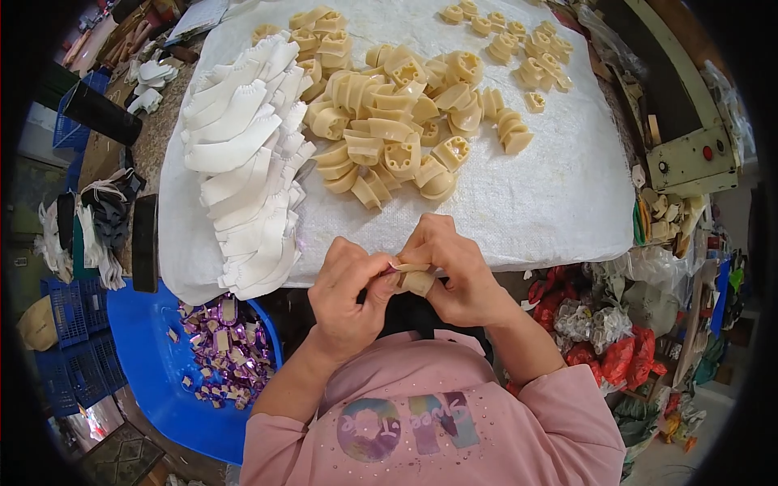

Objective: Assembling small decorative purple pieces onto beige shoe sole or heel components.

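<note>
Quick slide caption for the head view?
Left hand and right hand hold a beige piece near heaped beige parts and overlapping white pieces.

Below my left hand [347,287] and right hand [454,267] I wear a pink short-sleeved T-shirt [535,433], sparkle-dotted around its large multicoloured letter print [369,429].

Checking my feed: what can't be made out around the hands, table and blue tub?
In the head view:
Tan piece: partly covered by the fingers.
Purple bit beside it: small, partly covered by the fingers.
Cream pile: lower pieces hidden under upper ones.
Pieces in the blue tub: too small and jumbled to count.
White sheet: far edge cut off by the picture's top.
</note>
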Demonstrator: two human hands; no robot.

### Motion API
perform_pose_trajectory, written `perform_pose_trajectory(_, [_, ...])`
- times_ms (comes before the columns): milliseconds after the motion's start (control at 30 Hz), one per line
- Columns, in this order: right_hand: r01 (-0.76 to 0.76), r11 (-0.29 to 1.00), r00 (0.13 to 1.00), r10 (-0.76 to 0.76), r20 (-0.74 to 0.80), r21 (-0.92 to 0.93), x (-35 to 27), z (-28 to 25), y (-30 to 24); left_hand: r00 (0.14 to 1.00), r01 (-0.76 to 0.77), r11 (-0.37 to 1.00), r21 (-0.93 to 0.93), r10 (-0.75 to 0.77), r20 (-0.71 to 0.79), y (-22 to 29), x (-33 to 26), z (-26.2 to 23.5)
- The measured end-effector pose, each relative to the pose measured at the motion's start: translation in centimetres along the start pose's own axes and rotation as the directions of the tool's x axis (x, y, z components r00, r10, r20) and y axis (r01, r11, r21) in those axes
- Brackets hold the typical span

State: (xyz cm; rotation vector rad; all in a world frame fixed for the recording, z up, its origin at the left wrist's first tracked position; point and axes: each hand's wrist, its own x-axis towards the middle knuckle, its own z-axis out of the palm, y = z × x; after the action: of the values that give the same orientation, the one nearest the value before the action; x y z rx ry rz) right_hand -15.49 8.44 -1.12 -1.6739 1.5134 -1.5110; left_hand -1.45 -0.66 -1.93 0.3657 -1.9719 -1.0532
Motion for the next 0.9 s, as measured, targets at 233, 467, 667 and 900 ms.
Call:
perform_pose_trajectory(233, [0.045, 0.990, 0.993, -0.030, 0.112, -0.133, 0.0, 0.3, -0.7, 0.990, -0.132, 0.986, 0.102, 0.126, 0.063, -0.2, 0.5, -0.1])
perform_pose_trajectory(467, [0.134, 0.945, 0.989, -0.146, -0.017, -0.299, -0.5, 0.4, 0.4, 0.999, -0.005, 0.999, 0.032, 0.006, -0.037, 0.5, -0.3, -0.6])
perform_pose_trajectory(667, [0.098, 0.915, 0.988, -0.138, -0.075, -0.390, 0.2, 0.3, -2.7, 0.984, 0.010, 0.995, 0.103, 0.008, -0.175, -1.0, -0.8, -2.4])
perform_pose_trajectory(900, [-0.332, 0.673, 0.821, 0.551, -0.148, 0.661, -2.8, 3.0, -0.9, 0.973, -0.135, 0.987, -0.090, 0.115, -0.202, 0.8, -0.5, -0.9])
